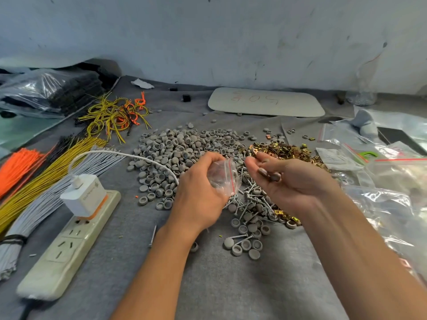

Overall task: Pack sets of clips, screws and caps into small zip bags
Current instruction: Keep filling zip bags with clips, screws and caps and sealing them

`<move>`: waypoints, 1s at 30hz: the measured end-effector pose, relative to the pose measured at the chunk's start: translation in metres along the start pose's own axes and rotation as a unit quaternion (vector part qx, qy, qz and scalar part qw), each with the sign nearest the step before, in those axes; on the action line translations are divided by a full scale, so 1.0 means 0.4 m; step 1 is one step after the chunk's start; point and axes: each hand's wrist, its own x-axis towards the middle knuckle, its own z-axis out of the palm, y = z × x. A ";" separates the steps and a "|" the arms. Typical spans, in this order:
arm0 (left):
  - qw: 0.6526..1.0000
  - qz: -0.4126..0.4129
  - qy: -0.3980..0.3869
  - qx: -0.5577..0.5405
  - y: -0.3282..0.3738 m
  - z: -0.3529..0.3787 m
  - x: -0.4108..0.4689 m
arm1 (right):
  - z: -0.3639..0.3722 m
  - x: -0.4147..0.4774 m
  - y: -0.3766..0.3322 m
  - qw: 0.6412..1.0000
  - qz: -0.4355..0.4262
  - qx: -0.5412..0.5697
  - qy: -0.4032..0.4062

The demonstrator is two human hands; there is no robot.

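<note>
My left hand [198,192] grips a small clear zip bag [224,176] with a red seal line, its mouth turned to the right. My right hand [288,179] hovers just right of the bag, palm up and cupped, with a few grey caps [270,175] lying on its curled fingers. Below both hands lies a heap of silver screws [251,199] mixed with caps. A broad pile of grey caps [182,148] spreads behind the left hand. Brass-coloured clips [284,151] are heaped behind the right hand.
A power strip [69,245] with a white charger [85,197] and its cable lies at the left. Bundles of orange, yellow and grey wires [46,174] lie further left. Empty zip bags [388,204] are piled at the right. A white board [265,102] lies at the back.
</note>
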 end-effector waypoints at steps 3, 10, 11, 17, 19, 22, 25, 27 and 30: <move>1.000 0.003 -0.001 0.018 0.001 -0.002 -0.001 | 0.002 -0.003 0.010 0.995 -0.027 -0.095 -0.018; 1.000 -0.001 -0.003 0.027 0.005 0.000 -0.001 | 0.020 -0.020 0.025 0.916 -0.186 -0.353 -0.032; 1.000 0.002 -0.006 0.026 0.006 0.000 -0.001 | 0.023 -0.022 0.029 0.906 -0.193 -0.376 -0.039; 0.999 -0.007 -0.022 -0.037 0.017 -0.007 -0.001 | 0.037 -0.023 0.054 0.878 -0.237 -0.410 -0.067; 0.996 -0.028 -0.021 -0.082 0.016 -0.007 0.004 | 0.040 -0.023 0.053 0.889 -0.225 -0.393 -0.069; 0.991 -0.036 -0.011 -0.128 0.015 -0.007 0.007 | 0.038 -0.019 0.034 0.931 -0.171 -0.322 -0.034; 0.992 -0.039 -0.008 -0.122 0.013 -0.006 0.008 | 0.035 -0.019 0.019 0.965 -0.119 -0.233 -0.026; 0.992 -0.044 -0.015 -0.121 0.012 -0.006 0.008 | 0.034 -0.020 0.017 0.973 -0.101 -0.203 -0.036; 0.989 -0.051 -0.019 -0.135 0.012 -0.007 0.007 | 0.035 -0.020 0.022 0.977 -0.091 -0.189 -0.040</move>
